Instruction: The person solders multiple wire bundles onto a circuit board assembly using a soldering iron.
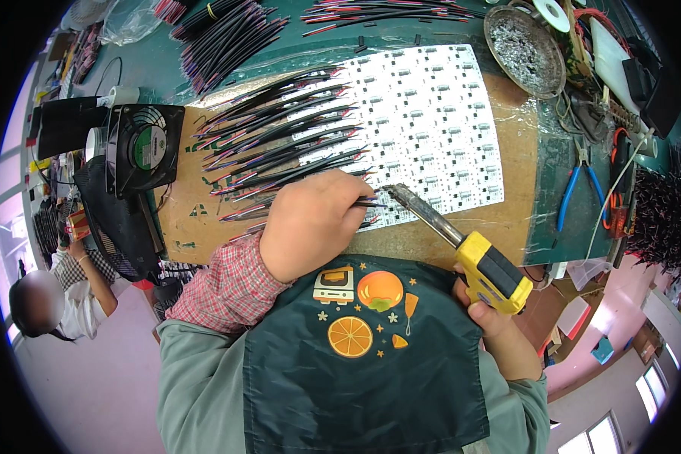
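Head view: a thin red-black wire [368,201] is pinched in the closed left hand [310,223] at the near edge of the white circuit panel [431,121], yellow soldering iron [461,246] gripped in the right hand [495,318], tip just beside it; left rows carry wires, the right rows look bare.

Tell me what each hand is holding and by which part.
The right hand grips the yellow soldering iron by its handle. The left hand pinches a thin red and black wire near its end, over the white circuit panel.
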Demonstrator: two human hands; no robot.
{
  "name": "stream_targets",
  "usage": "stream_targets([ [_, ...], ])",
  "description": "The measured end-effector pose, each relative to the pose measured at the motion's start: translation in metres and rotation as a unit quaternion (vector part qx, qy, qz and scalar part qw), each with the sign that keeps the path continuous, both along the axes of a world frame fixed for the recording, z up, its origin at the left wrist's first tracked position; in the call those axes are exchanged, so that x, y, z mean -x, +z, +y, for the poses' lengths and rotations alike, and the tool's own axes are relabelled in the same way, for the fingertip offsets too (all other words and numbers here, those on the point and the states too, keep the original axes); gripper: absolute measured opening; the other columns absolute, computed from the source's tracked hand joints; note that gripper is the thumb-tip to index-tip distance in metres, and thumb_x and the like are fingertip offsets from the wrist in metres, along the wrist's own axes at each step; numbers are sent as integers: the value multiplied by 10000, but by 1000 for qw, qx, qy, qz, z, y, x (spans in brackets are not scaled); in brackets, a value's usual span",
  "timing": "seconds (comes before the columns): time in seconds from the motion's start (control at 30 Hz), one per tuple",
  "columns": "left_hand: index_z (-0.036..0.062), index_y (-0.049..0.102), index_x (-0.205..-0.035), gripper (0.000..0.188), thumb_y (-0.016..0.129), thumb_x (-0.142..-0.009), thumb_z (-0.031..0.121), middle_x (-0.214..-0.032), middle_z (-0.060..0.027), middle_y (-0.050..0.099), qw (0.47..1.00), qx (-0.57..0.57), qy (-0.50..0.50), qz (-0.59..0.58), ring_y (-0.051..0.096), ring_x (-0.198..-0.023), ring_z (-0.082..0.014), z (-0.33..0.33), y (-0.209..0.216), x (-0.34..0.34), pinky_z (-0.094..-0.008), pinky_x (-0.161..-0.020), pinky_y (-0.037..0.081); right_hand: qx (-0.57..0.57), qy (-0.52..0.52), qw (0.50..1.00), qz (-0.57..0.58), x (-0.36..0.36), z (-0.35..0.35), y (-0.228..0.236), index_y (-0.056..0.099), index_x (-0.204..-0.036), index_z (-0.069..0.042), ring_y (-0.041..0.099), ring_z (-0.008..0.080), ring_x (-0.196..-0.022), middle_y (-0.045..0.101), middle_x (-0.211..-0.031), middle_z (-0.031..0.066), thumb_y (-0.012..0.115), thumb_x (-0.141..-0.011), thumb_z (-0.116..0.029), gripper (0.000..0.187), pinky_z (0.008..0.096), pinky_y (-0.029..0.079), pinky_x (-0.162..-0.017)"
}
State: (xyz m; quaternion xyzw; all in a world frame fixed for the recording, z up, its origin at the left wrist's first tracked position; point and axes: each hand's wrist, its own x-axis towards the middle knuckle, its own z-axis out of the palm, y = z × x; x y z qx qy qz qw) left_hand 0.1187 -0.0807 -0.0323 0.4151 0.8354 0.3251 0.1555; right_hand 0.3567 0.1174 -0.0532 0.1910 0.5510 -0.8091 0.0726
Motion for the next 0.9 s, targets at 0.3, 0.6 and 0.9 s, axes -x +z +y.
stream_targets([
  [0.3,62,624,-858,158,646,-711,12,-790,-91,630,999,8,-9,29,623,-715,-279,0,-2,-4,-349,-621,505,17,-1,1000,-9,5,0,3,559,-946,-28,484,129,-677,520,-770,17,693,-795,-237,291,277,392,-609],
  [0.6,58,619,-854,166,644,-698,9,-785,-88,629,1000,-3,-8,29,621,-707,-274,1,-4,-3,-348,-615,503,-28,-9,999,26,4,-1,1,539,-1120,14,497,119,-698,534,-792,18,671,-826,-189,381,268,414,-640],
  [0.9,53,617,-837,150,639,-693,16,-789,-91,634,1000,-5,-5,21,625,-711,-275,3,-2,-2,-353,-615,503,5,-8,1000,18,4,2,1,545,-894,-33,471,137,-650,501,-732,18,680,-807,-250,270,283,379,-583],
])
